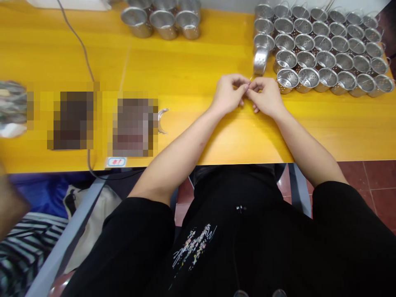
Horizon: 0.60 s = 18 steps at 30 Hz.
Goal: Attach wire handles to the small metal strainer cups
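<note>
Left hand [229,95]: pinched a thin wire [251,78], fingertips against the right's.
Right hand [266,97]: pinched the same wire.
Tipped cup [260,62]: lay just beyond both hands.
Cup rows [328,60]: stood toward the bench's [216,51] far right corner.
Curved wires [160,121]: lay nearer its front edge.
</note>
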Available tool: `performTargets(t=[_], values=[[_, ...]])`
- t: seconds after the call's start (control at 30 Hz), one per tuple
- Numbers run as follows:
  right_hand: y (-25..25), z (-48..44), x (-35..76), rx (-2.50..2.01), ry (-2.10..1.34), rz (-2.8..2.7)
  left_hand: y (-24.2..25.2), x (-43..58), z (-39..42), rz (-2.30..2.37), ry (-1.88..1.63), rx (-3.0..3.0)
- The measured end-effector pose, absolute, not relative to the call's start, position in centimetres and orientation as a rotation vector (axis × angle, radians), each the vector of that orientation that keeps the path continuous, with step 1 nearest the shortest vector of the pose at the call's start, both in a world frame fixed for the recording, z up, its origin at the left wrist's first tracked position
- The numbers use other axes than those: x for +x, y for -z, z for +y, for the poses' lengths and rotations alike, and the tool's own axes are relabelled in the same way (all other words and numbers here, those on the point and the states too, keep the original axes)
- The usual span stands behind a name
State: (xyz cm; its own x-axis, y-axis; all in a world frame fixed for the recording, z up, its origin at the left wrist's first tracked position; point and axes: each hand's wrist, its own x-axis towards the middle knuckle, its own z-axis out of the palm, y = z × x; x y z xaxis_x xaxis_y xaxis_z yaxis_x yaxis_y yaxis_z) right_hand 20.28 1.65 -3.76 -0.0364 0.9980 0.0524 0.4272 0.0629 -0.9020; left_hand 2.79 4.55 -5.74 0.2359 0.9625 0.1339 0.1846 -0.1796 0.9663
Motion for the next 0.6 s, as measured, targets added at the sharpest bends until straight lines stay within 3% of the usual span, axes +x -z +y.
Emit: performTargets(t=[0.2, 0.43, 0.6], values=[[4.1, 1.7, 20.5, -1.476, -0.9, -1.57, 6.3, 2.7, 4.9, 1.097, -1.03, 1.579], [5.1, 3.5, 22.7, -1.501, -0.462, -1.811, 6.7, 2.5, 5.4, 1.088, -0.99, 1.645], [5.1, 3.8, 23.3, -1.55, -0.341, -1.891, 6.6, 2.4, 5.1, 1.094, -0.969, 1.622]])
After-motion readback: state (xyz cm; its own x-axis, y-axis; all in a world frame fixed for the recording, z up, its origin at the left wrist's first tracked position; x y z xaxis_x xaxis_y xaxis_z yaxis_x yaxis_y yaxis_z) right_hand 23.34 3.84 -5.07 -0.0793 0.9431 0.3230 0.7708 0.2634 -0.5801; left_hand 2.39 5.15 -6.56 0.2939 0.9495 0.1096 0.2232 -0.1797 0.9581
